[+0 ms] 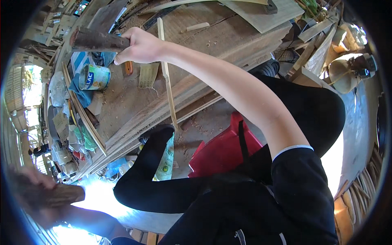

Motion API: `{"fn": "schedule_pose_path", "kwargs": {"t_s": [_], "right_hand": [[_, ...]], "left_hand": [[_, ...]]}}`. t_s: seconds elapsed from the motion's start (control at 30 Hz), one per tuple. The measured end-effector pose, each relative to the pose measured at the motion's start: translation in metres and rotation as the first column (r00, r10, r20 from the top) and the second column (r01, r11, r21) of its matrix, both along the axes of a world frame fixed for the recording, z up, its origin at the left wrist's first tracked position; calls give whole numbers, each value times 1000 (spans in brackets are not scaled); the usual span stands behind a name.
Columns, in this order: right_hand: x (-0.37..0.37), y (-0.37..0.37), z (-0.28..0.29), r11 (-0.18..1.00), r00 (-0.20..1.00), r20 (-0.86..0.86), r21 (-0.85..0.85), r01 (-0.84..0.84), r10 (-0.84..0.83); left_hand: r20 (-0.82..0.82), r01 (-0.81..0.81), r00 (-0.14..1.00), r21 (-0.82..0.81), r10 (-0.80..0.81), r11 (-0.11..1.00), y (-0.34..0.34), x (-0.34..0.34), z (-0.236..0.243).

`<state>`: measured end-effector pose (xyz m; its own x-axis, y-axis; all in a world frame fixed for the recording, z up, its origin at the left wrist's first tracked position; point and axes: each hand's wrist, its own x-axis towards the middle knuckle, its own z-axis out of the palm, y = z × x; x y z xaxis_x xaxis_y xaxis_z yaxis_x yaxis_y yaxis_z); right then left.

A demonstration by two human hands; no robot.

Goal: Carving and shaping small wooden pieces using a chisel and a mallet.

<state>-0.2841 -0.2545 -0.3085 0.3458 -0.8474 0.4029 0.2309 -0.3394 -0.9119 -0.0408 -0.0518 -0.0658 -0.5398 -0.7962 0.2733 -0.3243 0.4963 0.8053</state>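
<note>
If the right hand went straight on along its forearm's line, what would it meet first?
Probably the dark board-like piece beyond the dark bar that the right hand grips; depth is unclear, so it might pass above that piece instead.

Remotely, I look through one head-worn fisheye (it bends straight edges), facing downward from above the near side of the plank stack (196,51), close by.

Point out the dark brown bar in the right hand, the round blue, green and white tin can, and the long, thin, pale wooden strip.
Dark brown bar (98,42): head view, middle of its exposed length.
Tin can (97,78): head view, its labelled side.
Pale wooden strip (168,85): head view, middle stretch.
</note>
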Motion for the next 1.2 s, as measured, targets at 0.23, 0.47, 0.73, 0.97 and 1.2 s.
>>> {"fn": "schedule_pose_path", "kwargs": {"t_s": [0.23, 0.47, 0.73, 0.97, 1.2], "right_hand": [[-5, -5, -9, 1000, 996, -91, -11, -5, 4], [-3, 2, -1, 1000, 1000, 3, 8, 4, -4], [-8, 1, -7, 999, 1000, -15, 34, -5, 5], [-6, 3, -3, 998, 995, 77, 29, -57, 55], [-3, 2, -5, 997, 995, 66, 19, -71, 70]], "left_hand": [[350, -688, 677, -10, 647, 726, -1, 2, -41], [-1, -421, 903, -187, 429, 887, 17, 28, 32], [508, -638, 694, 105, 510, 763, -9, -42, -51], [93, -708, 698, -59, 710, 704, -19, -25, -144], [576, -582, 478, -357, 663, 731, -84, -13, -224]]}}
